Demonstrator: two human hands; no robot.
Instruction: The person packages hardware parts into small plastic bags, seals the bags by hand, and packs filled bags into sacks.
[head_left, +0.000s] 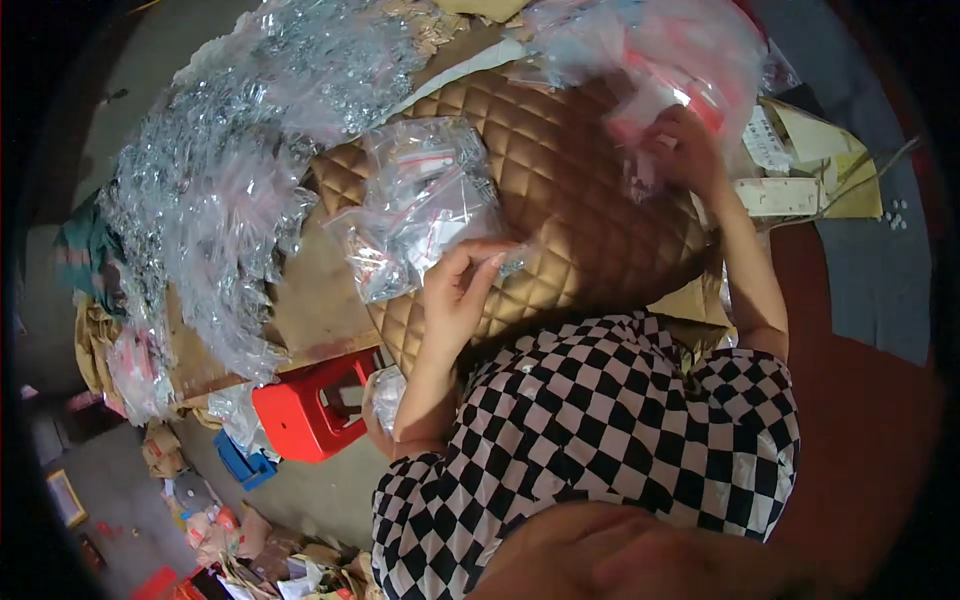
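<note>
While a dark green cloth lies near nine o'clock, a broad heap of clear plastic packets, too many and too tangled to count, spreads at ten o'clock over a brown table. One blue plastic stool and one red plastic stool stand at eight o'clock, the red one nearer the table. Toward eleven o'clock, clear zip bags lie overlapping on a quilted brown cushion; at least two can be made out, with red strips along their tops and pale inserts whose print, if any, cannot be read.

Close to the center, the left hand is nearly closed, thumb and fingertips pinching a bit of clear plastic just beside those bags; whether it belongs to one of them cannot be told. A black-and-white checked shirt fills the view around five o'clock, hiding the cushion's near edge.

At two o'clock, the right hand is blurred against a mound of pink and clear bags, fingers bent; how far open it is, and whether it grips anything, cannot be told. Beyond it, also at two o'clock, one white label bears lines of print too small to read. Several small white pieces, hard to count exactly, lie between two and three o'clock on gray cloth.
</note>
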